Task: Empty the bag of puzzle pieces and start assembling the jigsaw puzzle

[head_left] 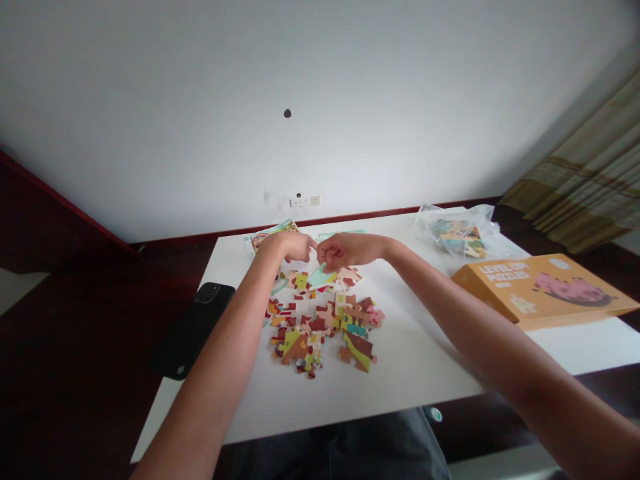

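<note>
Both hands meet over the far part of the white table (400, 360). My right hand (353, 249) is closed, its fingertips pinching what looks like a mint-green puzzle piece (319, 277). Touching or almost touching it is my left hand (297, 247), with its index finger reaching toward the right fingers and the others curled; whatever it grips is hidden. Nearer me lie many loose, partly overlapping puzzle pieces (325, 319) in brown, pink, yellow and green. A brown and green piece (357, 351) rests at their near right side. Behind the left hand is a colourful printed sheet (274, 231).
An orange puzzle box (550, 288) lies at the right edge. Behind it is a clear plastic bag (457, 232) with printed contents. A black phone (200, 327) sits by the left edge, partly behind my left forearm. The wall (350, 153) rises beyond the table.
</note>
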Motion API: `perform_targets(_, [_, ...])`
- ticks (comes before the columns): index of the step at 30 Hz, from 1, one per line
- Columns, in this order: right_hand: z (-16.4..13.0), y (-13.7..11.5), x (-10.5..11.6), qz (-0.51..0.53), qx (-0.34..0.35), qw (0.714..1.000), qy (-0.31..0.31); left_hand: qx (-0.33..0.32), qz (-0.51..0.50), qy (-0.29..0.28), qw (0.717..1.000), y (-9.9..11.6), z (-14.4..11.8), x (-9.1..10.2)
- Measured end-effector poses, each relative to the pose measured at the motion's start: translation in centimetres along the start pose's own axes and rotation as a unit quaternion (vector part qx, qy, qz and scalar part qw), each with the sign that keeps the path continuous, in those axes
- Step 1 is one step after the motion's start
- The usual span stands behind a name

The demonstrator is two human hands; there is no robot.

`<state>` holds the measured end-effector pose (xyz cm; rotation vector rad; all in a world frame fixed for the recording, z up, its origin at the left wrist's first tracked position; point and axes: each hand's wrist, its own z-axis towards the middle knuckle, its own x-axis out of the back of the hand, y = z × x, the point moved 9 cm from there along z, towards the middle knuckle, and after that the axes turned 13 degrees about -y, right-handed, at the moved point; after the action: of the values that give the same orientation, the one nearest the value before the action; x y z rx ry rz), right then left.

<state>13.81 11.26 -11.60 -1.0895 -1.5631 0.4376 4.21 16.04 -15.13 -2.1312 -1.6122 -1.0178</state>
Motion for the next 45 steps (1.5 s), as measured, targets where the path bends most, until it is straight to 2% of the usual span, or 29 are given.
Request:
perform_targets(2, [-1.0,1.6,1.4,-0.027,-0.037,0.999,0.026,-0.006,0.005,0.007,1.0,-0.1,0.2,0.1])
perform_targets(4, [-2.6,4.1,3.3,-0.073,-0.105,0.99,0.062,-0.015,0.009,0.005,1.0,-0.1,0.5,0.1])
perform_targets(7, [-6.3,9.0,6.6,-0.137,-0.253,0.95,0.124,-0.013,0.006,-0.004,1.0,-0.3,0.7,0.0])
perform_targets(9, [-8.9,11.9,8.2,-0.136,-0.327,0.924,0.144,-0.01,0.007,-0.007,1.0,-0.3,0.7,-0.1])
perform_targets(11, [-10.4,13.7,8.9,-0.112,-0.351,0.918,0.145,-0.013,0.02,-0.002,1.0,-0.1,0.7,0.0])
perform_targets(13, [-10.9,14.3,9.1,-0.088,-0.351,0.921,0.146,-0.015,0.03,0.002,0.999,0.1,0.5,0.1])
perform_targets(15, [-10.5,13.8,8.7,-0.07,-0.343,0.925,0.146,-0.013,0.015,-0.002,1.0,-0.1,0.3,0.0])
perform_targets(18, [-7.9,11.1,7.1,-0.053,-0.284,0.95,0.12,-0.021,-0.042,-0.02,0.999,-0.4,0.0,-0.4])
perform_targets(23, [-2.7,4.4,2.9,-0.098,-0.149,0.982,0.062,-0.025,-0.08,-0.026,0.996,-0.7,-0.2,-0.6])
perform_targets(25, [-1.1,2.8,0.5,-0.07,-0.121,0.99,0.009,-0.015,-0.068,-0.012,0.997,-0.8,-0.2,-0.4])
perform_targets(27, [-0.1,1.8,-0.8,-0.061,-0.115,0.991,-0.006,-0.012,-0.064,-0.001,0.998,-0.9,-0.2,-0.3])
perform_targets(29, [0.1,1.5,-0.8,-0.11,-0.143,0.983,0.036,-0.01,-0.064,-0.002,0.998,-1.0,-0.2,-0.3])
perform_targets(31, [-0.3,1.7,-0.1,-0.178,-0.188,0.962,0.089,-0.002,-0.048,-0.002,0.999,-1.4,-0.5,-0.2])
perform_targets(33, [-0.2,1.7,-0.1,-0.217,-0.2,0.95,0.103,0.007,-0.021,0.013,1.0,-2.0,-1.3,0.4])
perform_targets(36, [1.1,0.5,-1.4,-0.25,-0.125,0.956,0.094,-0.008,-0.006,0.04,0.999,-2.5,-3.6,1.7])
perform_targets(38, [2.1,-0.8,-2.4,-0.271,-0.054,0.954,0.119,-0.018,-0.005,0.065,0.998,-2.7,-5.7,2.6])
perform_targets(40, [3.0,-1.9,-3.4,-0.281,0.004,0.947,0.153,0.006,0.013,0.08,0.997,-3.2,-7.7,3.3])
perform_targets(42, [3.8,-2.4,-4.5,-0.289,0.043,0.941,0.173,0.035,0.022,0.103,0.994,-3.6,-9.5,3.9])
perform_targets(45, [4.4,-2.4,-5.7,-0.306,0.07,0.933,0.178,0.039,0.025,0.119,0.992,-3.1,-11.4,4.2])
